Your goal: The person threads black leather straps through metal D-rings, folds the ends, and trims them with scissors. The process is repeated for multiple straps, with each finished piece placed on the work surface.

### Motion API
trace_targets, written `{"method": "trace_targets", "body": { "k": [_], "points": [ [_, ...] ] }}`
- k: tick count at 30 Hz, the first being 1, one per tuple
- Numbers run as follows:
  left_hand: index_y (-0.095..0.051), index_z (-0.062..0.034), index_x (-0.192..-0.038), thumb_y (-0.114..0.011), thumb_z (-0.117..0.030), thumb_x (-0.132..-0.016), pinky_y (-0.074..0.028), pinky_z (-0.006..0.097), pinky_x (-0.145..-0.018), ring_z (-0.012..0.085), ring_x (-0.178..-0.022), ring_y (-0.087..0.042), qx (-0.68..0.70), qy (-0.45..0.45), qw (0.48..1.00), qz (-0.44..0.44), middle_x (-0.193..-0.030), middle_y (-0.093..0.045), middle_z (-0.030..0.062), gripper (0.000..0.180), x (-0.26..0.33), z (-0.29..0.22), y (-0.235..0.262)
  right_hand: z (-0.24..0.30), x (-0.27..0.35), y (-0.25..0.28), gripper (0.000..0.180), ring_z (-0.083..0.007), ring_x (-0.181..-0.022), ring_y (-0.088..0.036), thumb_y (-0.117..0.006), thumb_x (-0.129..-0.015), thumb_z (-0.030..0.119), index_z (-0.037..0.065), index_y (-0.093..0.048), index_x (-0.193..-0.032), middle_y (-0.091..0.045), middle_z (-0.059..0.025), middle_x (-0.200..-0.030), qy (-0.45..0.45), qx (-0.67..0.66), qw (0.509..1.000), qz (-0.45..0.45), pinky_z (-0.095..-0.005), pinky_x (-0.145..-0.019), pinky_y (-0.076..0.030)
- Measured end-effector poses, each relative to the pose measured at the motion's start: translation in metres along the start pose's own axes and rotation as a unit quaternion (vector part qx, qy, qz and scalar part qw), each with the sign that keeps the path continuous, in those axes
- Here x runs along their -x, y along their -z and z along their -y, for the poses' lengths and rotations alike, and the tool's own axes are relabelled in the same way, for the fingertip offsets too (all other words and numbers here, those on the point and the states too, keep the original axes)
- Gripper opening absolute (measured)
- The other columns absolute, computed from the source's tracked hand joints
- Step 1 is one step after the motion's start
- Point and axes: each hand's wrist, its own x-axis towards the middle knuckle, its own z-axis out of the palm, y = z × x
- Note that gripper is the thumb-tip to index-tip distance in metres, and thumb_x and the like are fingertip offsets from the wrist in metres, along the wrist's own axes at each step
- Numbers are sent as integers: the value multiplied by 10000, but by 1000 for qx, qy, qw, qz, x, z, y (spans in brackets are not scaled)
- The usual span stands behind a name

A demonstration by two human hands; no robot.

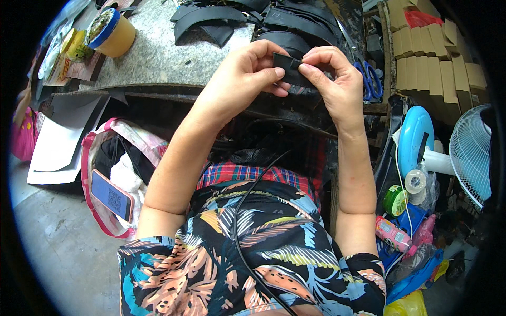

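Observation:
Near the table's front edge I hold up a small flat black piece (pixel 293 69), which looks like leather or a similar sheet, with a short slit or line on its upper part. My left hand (pixel 256 69) pinches its left end between thumb and fingers. On its upper right corner, the thumb and fingers of my right hand (pixel 332 72) close. Behind my hands lie several curved black straps (pixel 211 20), some with metal rings. Blue-handled scissors (pixel 369 80) rest just right of my right hand.
A tan tub with a blue rim (pixel 117 34) stands on the grey stone tabletop (pixel 158 52). Left of me, a bag (pixel 95 158) carries a phone (pixel 112 195). Cardboard boxes (pixel 421 73), a fan (pixel 469 152) and a pink bottle (pixel 393 234) are at right.

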Motion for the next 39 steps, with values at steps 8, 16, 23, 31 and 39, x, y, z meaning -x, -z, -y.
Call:
{"method": "trace_targets", "body": {
  "k": [8, 16, 23, 31, 39],
  "points": [
    [-611, 45, -1143, -681, -67, -897, -592, 254, -704, 176, -831, -713, 17, 12, 999, -31, -930, -677, 91, 279, 0, -7, -1, 7, 1, 4, 109, -187, -979, -601, -739, -795, 93, 28, -660, -833, -639, -72, -1045, 96, 126, 987, 24, -318, -906, -448],
    [-640, 36, -1120, -717, -72, -862, -532, 238, -663, 129, -770, -672, -32, -31, 999, -20, -892, -681, 65, 290, -1, -5, -4, 6, 0, 2, 133, -128, -966, -582, -749, -821, 112, 42, -648, -872, -626, -52, -1044, -13, 6, 999, 50, -276, -880, -455],
    [-663, 43, -1055, -712, -45, -859, -538, 233, -666, 116, -754, -668, -79, -37, 995, -39, -853, -687, 63, 220, 0, -5, -7, 4, -2, 6, 142, -68, -777, -602, -740, -847, 111, 12, -686, -933, -657, -9, -846, -125, -66, 983, 118, -242, -716, -499],
    [-663, 43, -985, -710, -44, -868, -547, 228, -619, 110, -706, -678, -182, -43, 973, -134, -810, -692, 63, 153, 2, 2, -19, 0, 0, -12, 132, -135, -580, -612, -705, -815, 117, 4, -650, -853, -645, -82, -691, -2, 108, 994, 3, -284, -558, -491],
    [-659, 70, -986, -669, -36, -885, -549, 238, -585, 124, -682, -679, -46, -61, 985, -156, -789, -693, 89, 147, 0, 9, -20, -10, -7, -10, 191, -216, -551, -606, -724, -826, 169, 9, -619, -835, -630, -130, -672, 60, 113, 992, 19, -315, -556, -471]
  ]
}}
